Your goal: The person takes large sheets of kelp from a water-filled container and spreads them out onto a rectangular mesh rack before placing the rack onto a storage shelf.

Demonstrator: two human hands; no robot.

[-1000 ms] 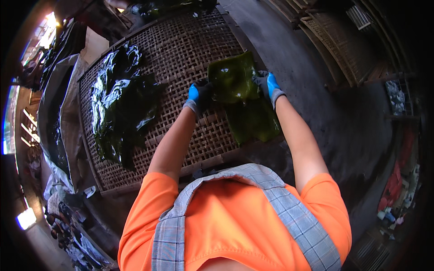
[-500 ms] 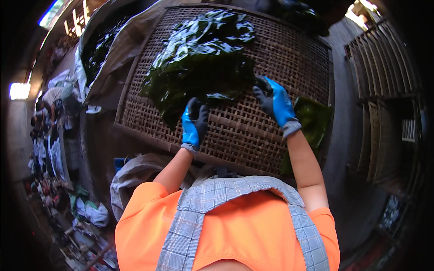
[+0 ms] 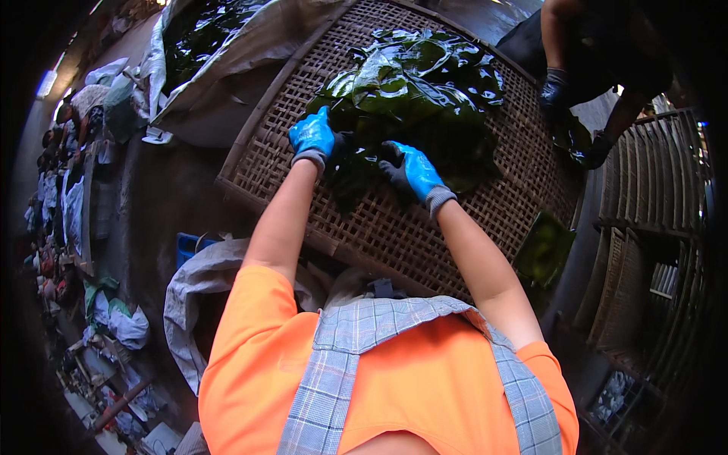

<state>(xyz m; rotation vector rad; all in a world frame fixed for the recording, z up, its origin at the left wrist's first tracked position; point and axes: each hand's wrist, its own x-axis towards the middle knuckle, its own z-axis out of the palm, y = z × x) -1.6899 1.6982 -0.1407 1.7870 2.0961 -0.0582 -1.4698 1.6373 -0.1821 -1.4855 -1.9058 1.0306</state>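
Note:
A pile of large, wet, dark green leaves (image 3: pixel 425 91) lies on a woven bamboo tray (image 3: pixel 409 235). At the pile's near left edge is my left hand (image 3: pixel 313 136), in a blue glove with a dark palm. Its fingers are bent over the leaf edge, the dark thumb against the green, fingertips partly hidden. My right hand (image 3: pixel 415 171), gloved alike, is at the near edge, closed around leaf there with its palm turned inward. Between the two hands a dark flap of leaf hangs toward me over the weave.
Across the tray at the far right, another person's dark-gloved hand (image 3: pixel 555 87) is beside a leaf bundle. A green leaf piece (image 3: pixel 544 246) lies past the tray's right edge. A sack of leaves (image 3: pixel 220 68) stands far left. Slatted racks (image 3: pixel 652 174) stand right.
My view has shifted, so the tray sits farther right. My left hand has moved up to the pile's left edge, and my right hand inward to its near edge. The co-worker's arms now show.

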